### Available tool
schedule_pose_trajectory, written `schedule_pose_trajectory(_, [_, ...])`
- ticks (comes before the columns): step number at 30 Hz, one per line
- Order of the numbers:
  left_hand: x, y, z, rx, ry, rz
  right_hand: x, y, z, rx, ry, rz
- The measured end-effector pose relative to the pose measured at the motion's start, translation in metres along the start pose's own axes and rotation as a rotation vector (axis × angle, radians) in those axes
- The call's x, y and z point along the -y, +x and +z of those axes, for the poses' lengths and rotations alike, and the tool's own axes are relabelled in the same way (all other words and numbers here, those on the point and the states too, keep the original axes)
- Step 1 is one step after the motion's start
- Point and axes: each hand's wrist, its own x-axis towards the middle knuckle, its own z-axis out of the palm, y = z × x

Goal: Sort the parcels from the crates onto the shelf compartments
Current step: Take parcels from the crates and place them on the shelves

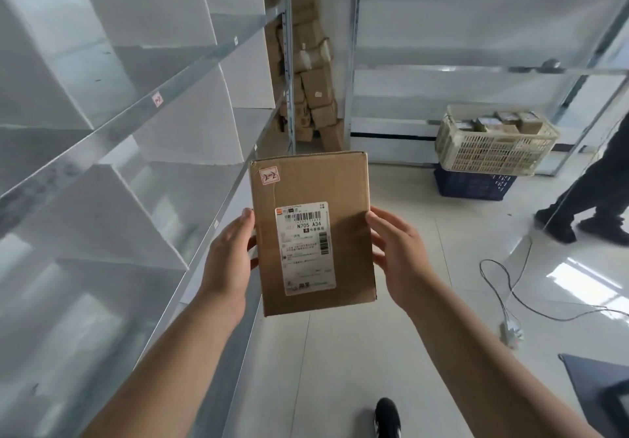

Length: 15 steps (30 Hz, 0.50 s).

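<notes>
Parcel: a flat brown cardboard box was held up in mid-air at the centre of the scene, above the pale tiled floor, its broad face turned to the camera.
Left hand: the left hand clasped the parcel's left edge, thumb on the front face and fingers curled behind.
Right hand: the right hand clasped the right edge, fingers spread along the side and partly wrapped behind.
Shelf: white shelving with slanted dividers ran along the left, from near to far; the compartments in view held nothing that could be made out.
Shelf tag: a small sticker on a shelf rail carried red handwriting, too blurred to read.
Parcel sticker: a small white sticker at the top left corner bore red handwriting that looked like "2-2".
Shipping label: a white label showed a barcode and the print "N705 A34"; the finer print was unreadable.
Far pile: brown cartons were stacked behind the shelf's far end.
Crates: far right, a cream lattice crate filled with parcels sat on a dark blue crate.
Floor clutter: a grey cable looped across the tiles at right, ending at a plug block.
Bystander: dark trousered legs stood at the far right edge.
Own foot: a black shoe showed at the near bottom edge.
Path: nothing lay between the parcel and the shelf at left.
</notes>
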Motion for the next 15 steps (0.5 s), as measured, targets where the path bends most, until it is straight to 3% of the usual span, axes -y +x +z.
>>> schedule_pose_trajectory(9, [0.003,0.08,0.087,-0.163,-0.014,-0.054,0.025,0.138,-0.028,0.179,-0.04,0.068])
schedule_pose_trajectory(15, [0.009,0.123,0.098,-0.247,-0.034,-0.045,0.029,0.212,-0.019,0.309,-0.072,0.107])
